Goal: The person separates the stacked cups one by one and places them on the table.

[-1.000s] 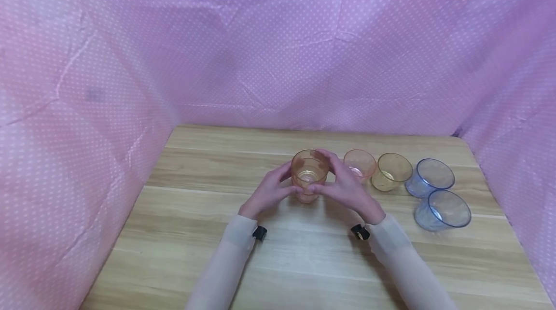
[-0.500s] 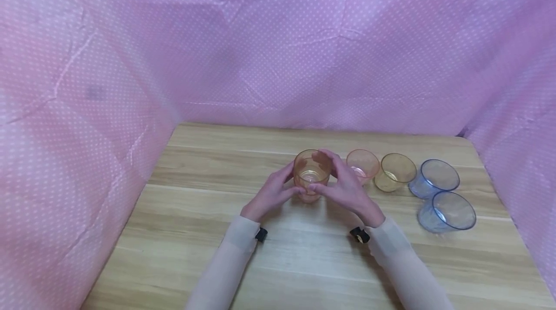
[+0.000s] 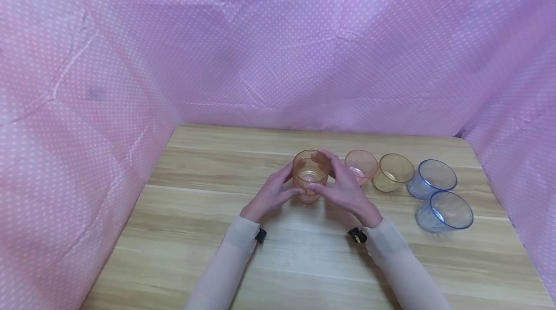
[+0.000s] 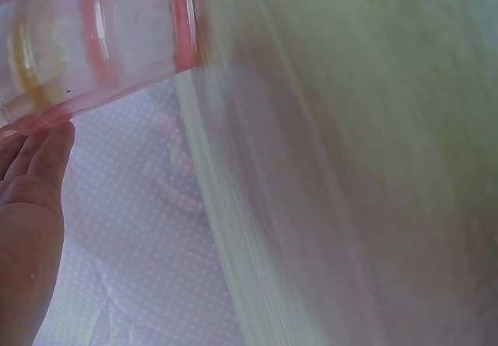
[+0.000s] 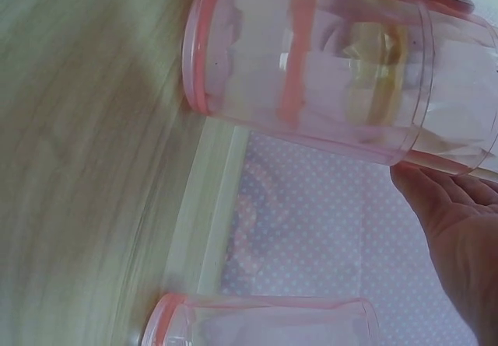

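Stacked orange cups (image 3: 310, 175) clasped between left hand (image 3: 270, 193) and right hand (image 3: 345, 188); stack best kept upright, pressure even, 4 neighbouring cups avoided.

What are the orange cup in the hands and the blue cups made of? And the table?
The orange cup looks like clear tinted plastic, maybe glass: glossy, and you can see fingers through its wall. It seems to be a few cups nested, judging by the bands in the right wrist view. The two blue cups look the same, see-through and shiny. The table looks like light wood or wood-print laminate, with grain lines.
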The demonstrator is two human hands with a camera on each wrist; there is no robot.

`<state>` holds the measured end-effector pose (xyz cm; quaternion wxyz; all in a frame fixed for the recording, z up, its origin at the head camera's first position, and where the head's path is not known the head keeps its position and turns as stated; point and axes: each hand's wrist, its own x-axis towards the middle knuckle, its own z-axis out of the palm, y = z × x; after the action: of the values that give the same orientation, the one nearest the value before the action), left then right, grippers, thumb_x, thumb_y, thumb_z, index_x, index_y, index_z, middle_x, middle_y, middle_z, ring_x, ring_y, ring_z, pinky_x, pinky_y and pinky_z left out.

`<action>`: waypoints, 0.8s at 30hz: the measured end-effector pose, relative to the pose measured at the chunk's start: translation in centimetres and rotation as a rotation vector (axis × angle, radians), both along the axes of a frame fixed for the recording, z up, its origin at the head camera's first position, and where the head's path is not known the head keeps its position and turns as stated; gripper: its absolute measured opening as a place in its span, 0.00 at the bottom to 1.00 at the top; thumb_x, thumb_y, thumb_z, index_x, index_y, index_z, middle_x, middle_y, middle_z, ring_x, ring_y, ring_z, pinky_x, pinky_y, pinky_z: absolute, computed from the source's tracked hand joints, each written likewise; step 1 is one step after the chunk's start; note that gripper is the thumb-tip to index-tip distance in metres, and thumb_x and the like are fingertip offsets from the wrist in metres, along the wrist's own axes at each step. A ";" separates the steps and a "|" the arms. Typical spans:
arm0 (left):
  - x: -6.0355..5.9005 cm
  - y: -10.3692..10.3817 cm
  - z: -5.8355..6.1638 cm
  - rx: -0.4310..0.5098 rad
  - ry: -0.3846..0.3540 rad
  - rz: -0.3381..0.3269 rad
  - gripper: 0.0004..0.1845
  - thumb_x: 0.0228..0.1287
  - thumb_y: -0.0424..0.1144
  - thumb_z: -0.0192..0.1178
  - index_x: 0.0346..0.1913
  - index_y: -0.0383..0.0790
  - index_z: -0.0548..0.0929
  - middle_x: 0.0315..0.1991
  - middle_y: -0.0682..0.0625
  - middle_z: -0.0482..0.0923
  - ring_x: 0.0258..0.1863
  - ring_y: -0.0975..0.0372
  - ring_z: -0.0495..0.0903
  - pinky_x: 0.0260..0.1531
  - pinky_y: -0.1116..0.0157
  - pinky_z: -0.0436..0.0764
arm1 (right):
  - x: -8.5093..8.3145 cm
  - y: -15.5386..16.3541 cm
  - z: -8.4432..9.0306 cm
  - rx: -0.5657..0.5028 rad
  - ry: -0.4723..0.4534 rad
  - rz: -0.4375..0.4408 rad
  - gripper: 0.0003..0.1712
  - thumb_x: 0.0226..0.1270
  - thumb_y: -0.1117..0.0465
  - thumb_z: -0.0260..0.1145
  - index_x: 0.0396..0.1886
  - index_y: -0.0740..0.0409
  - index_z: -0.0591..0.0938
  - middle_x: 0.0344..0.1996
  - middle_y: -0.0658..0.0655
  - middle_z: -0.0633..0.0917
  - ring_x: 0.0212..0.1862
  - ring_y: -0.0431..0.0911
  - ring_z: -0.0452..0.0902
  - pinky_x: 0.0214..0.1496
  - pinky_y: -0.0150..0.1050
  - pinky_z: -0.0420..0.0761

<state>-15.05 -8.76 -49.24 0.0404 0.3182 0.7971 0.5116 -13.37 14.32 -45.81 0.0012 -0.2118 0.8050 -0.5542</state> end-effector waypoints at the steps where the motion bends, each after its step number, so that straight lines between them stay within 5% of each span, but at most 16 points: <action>1: 0.0 0.0 0.0 0.002 0.001 0.000 0.44 0.65 0.34 0.71 0.80 0.37 0.60 0.75 0.38 0.68 0.73 0.48 0.69 0.72 0.60 0.71 | 0.0 0.0 0.0 0.000 0.002 -0.001 0.51 0.61 0.58 0.81 0.77 0.63 0.62 0.72 0.60 0.74 0.73 0.55 0.70 0.74 0.56 0.72; 24: 0.3 0.1 0.5 -0.030 -0.031 0.029 0.46 0.64 0.33 0.72 0.80 0.39 0.60 0.76 0.40 0.66 0.74 0.50 0.67 0.72 0.60 0.70 | 0.1 -0.1 0.1 0.001 0.002 -0.015 0.50 0.62 0.59 0.80 0.77 0.63 0.62 0.72 0.60 0.74 0.72 0.56 0.71 0.73 0.57 0.73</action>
<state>-14.73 -8.62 -48.78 0.0502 0.2980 0.8086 0.5048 -13.23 14.21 -45.72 -0.0039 -0.2063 0.8069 -0.5534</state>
